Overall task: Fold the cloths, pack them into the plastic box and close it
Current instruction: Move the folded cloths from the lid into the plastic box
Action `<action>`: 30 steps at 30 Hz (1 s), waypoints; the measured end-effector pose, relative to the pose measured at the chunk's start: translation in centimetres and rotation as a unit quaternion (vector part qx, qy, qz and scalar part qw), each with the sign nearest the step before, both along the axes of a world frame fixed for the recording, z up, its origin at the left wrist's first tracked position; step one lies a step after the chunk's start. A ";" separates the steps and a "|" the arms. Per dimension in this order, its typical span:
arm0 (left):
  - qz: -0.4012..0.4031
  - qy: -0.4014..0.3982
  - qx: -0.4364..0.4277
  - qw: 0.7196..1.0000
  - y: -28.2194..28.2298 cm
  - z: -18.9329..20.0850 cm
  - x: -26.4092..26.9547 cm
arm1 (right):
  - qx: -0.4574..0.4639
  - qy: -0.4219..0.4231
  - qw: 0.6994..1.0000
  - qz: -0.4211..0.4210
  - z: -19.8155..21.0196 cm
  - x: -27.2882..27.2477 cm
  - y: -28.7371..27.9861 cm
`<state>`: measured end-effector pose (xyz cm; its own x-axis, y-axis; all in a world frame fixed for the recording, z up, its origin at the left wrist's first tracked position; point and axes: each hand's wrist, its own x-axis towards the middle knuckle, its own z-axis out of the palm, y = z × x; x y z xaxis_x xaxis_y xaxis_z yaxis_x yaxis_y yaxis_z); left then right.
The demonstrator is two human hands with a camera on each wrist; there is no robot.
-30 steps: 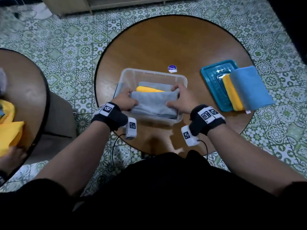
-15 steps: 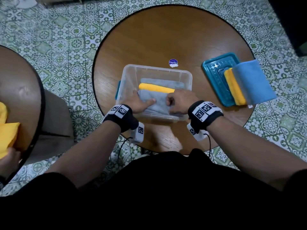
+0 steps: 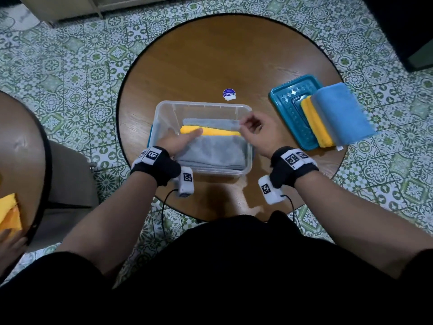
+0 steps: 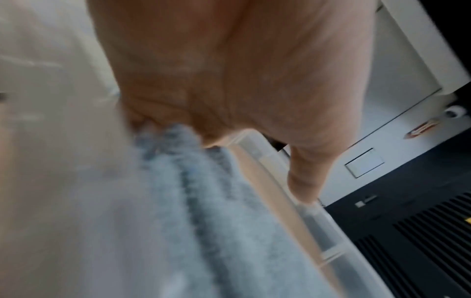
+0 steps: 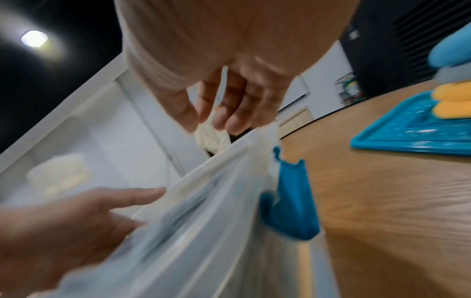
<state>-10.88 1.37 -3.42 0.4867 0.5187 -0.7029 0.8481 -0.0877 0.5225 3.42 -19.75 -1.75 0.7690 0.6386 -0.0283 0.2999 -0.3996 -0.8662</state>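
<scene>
The clear plastic box (image 3: 201, 104) stands open in the middle of the round table. It holds a folded grey cloth (image 3: 210, 153) at the near side, a yellow cloth (image 3: 220, 132) behind it and another grey cloth (image 3: 206, 121) at the back. My left hand (image 3: 181, 140) is inside the box at its left end, fingers straight (image 5: 102, 205), thumb lying on the yellow cloth. My right hand (image 3: 251, 130) hovers over the box's right rim with loosely curled fingers (image 5: 229, 113) that hold nothing. The teal lid (image 3: 287, 102) lies to the right.
On the lid lie a folded yellow cloth (image 3: 314, 124) and a blue cloth (image 3: 339, 113). A teal latch (image 5: 288, 201) hangs on the box's right end. A round sticker (image 3: 229, 93) lies behind the box. Another table at left bears yellow cloth (image 3: 9, 214) beside another person's hand (image 3: 11, 242).
Both hands were pressing the near grey cloth down into the box. The right hand has lifted off toward the right rim; the left has slid to the box's left end.
</scene>
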 end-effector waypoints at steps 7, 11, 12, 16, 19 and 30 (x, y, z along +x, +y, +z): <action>-0.033 -0.152 0.251 0.955 -6.2 5.0 9.1 | -0.052 -0.102 0.942 -0.315 -1.7 11.4 -10.1; -0.120 -0.203 0.184 0.954 -12.3 4.7 15.7 | -0.121 -0.160 0.893 -0.403 -1.8 15.5 -16.4; -0.142 -0.201 0.159 0.956 -14.0 4.4 17.3 | -0.164 -0.151 0.883 -0.413 -1.7 16.4 -17.4; -0.212 -0.139 0.027 0.967 -20.6 2.3 23.0 | -0.246 -0.014 0.901 -0.358 -2.4 19.3 -20.1; -0.180 -0.075 -0.099 0.976 -24.4 0.4 26.4 | -0.235 0.096 0.923 -0.290 -2.7 20.7 -20.7; 0.071 -0.122 -0.231 0.963 -28.6 -1.7 30.9 | -0.200 0.146 0.947 -0.207 -4.8 21.3 -22.9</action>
